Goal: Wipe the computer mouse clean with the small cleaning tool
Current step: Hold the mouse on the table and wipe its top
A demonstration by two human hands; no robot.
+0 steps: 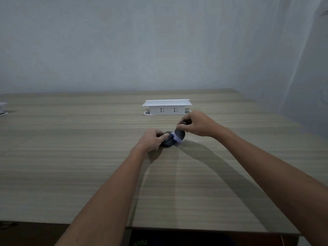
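A dark computer mouse [168,142] lies on the wooden desk [88,157] a little past its middle. My left hand [152,139] grips the mouse from its left side, with the thumb over the top. My right hand [197,124] pinches a small cleaning tool [178,134] with a dark handle and a pale, lilac-white brush end. The brush end rests on the right upper part of the mouse and looks blurred. The far side of the mouse is hidden behind the tool and my fingers.
A white pop-up socket box [166,108] stands raised from the desk just behind my hands. A similar white fitting [2,108] shows at the far left edge. A pale wall runs close behind and to the right. The desk's front edge [195,229] is near me.
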